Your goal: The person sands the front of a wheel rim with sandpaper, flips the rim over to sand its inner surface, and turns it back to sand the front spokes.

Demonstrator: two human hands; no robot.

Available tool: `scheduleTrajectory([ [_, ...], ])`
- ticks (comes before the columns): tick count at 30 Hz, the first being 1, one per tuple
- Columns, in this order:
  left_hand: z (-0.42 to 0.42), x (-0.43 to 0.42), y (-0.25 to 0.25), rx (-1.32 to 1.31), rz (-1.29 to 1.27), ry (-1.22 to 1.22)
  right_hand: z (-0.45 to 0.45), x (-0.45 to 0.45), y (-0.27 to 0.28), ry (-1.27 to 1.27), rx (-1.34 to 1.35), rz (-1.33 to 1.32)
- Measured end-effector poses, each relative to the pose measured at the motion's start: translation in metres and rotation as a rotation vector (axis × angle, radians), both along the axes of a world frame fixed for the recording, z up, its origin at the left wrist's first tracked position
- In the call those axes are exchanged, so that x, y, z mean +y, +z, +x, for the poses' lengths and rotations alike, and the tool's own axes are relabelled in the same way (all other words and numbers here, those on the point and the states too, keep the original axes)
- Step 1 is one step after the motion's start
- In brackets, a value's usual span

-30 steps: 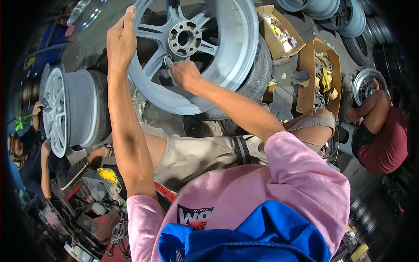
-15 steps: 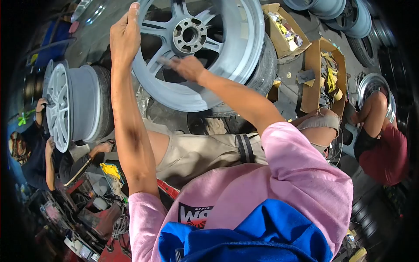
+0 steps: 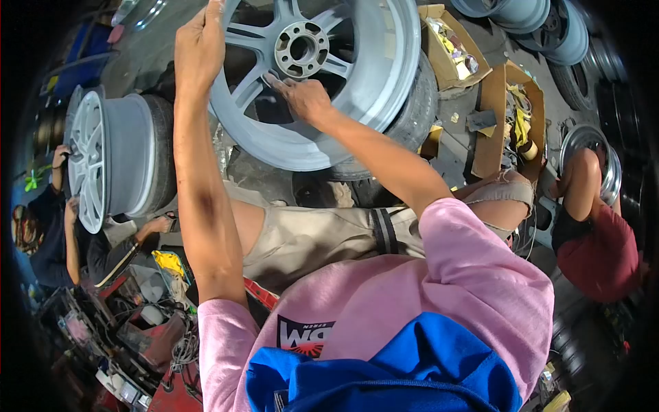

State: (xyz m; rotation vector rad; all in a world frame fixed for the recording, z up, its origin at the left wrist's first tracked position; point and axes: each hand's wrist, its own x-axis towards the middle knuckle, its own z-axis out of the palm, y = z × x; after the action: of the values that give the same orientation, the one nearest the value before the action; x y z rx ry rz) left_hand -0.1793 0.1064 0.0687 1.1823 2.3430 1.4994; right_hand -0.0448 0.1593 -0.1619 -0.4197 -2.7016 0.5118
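A grey alloy wheel rim (image 3: 322, 147) with several spokes and a bare-metal hub face fills the top middle, resting on a black tyre (image 3: 420, 103). At its left edge, my left hand (image 3: 201, 55) is closed on the outer lip, thumb uppermost. My right hand (image 3: 305, 99) is at a spoke just below the hub, its fingers bent and pressed together. The fingertips touch the spoke and look greyish; whatever they pinch, if anything, is too small to make out.
Two cardboard boxes (image 3: 486, 158) of scraps stand right of the wheel. At left, a person in dark clothes handles another grey rim (image 3: 127, 161); at right, a person in a red shirt crouches by a silver rim (image 3: 573, 141). Red equipment and cables (image 3: 182, 357) lie lower left.
My right hand has moved slightly right and up along the spoke, closer to the hub, and is no longer blurred. My left hand keeps its hold on the rim's edge.
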Motion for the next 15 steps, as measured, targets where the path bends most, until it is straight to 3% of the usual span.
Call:
scheduleTrajectory([
  [3,-0.005,0.003,-0.006,0.012,0.023,-0.018,0.003,-0.005,0.005,-0.033,0.022,-0.030],
  [5,-0.002,0.000,-0.003,0.032,-0.031,-0.013,-0.015,-0.015,0.032,-0.019,-0.150,-0.081],
  [10,0.007,-0.002,0.001,0.032,0.005,-0.039,-0.074,-0.025,0.024,0.149,-0.177,-0.146],
  [12,0.008,0.000,0.002,0.015,0.005,-0.027,-0.089,0.000,0.018,0.497,-0.268,-0.202],
  [15,0.005,0.002,-0.002,-0.003,0.011,-0.008,-0.058,0.004,0.031,0.338,-0.140,0.020],
])
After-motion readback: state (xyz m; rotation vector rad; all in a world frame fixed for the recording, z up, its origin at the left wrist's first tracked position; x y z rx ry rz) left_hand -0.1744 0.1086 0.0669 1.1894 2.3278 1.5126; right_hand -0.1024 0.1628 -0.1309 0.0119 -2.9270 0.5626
